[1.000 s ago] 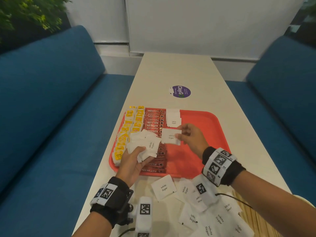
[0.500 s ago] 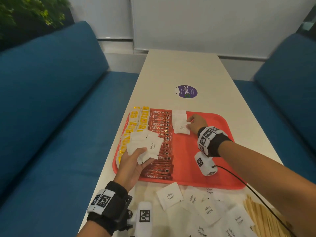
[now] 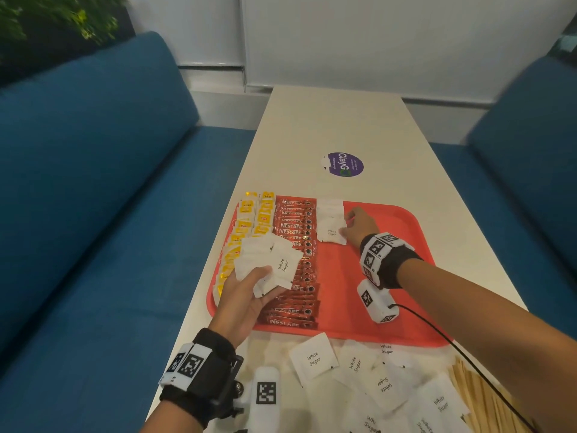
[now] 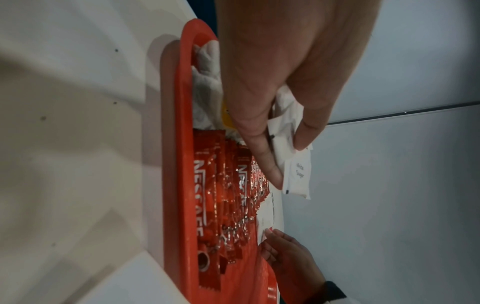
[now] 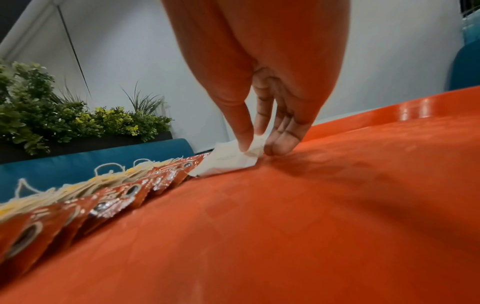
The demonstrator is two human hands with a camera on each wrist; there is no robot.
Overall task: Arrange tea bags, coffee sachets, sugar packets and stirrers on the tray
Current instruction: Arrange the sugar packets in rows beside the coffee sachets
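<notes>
A red tray (image 3: 374, 295) holds a column of yellow tea bags (image 3: 249, 220), a column of red coffee sachets (image 3: 295, 245) and a short row of white sugar packets (image 3: 330, 214) at the far end. My left hand (image 3: 249, 295) hovers over the tray's left side and grips a fan of sugar packets (image 3: 274, 260), seen pinched between thumb and fingers (image 4: 285, 144). My right hand (image 3: 356, 226) pinches the nearest packet of the row (image 5: 233, 158) against the tray (image 5: 285, 226) floor.
Loose sugar packets (image 3: 315, 359) lie on the white table (image 3: 327, 126) in front of the tray. Wooden stirrers (image 3: 477, 398) lie at the near right. A purple sticker (image 3: 342, 164) is beyond the tray. Blue sofas flank the table.
My right hand carried one sugar packet from beside the left hand's fan forward to the far row and set it down there. The left hand kept its fan nearly still.
</notes>
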